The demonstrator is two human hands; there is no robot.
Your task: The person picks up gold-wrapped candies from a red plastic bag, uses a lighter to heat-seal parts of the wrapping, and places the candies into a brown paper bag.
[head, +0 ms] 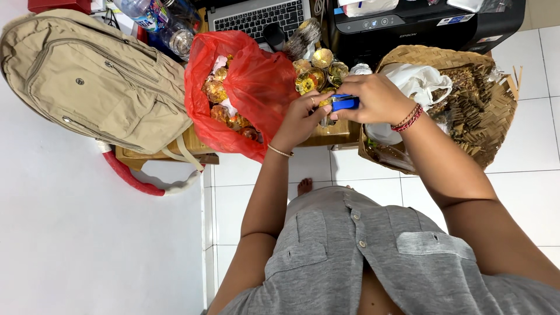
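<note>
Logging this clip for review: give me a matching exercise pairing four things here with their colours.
Things:
1. backpack
2. plastic bag of small wrapped items
3. stapler-like tool in the right hand
4. woven tray

Colours:
A. blue
B. brown
C. beige
D. red

Pairs: 1-C, 2-D, 3-A, 4-B

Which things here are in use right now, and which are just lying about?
In use: blue stapler in the right hand; left hand on a small gold-wrapped piece beside it; gold-wrapped pieces; red plastic bag of wrapped items.

Lying about: tan backpack, laptop, printer, woven tray, water bottles.
</note>
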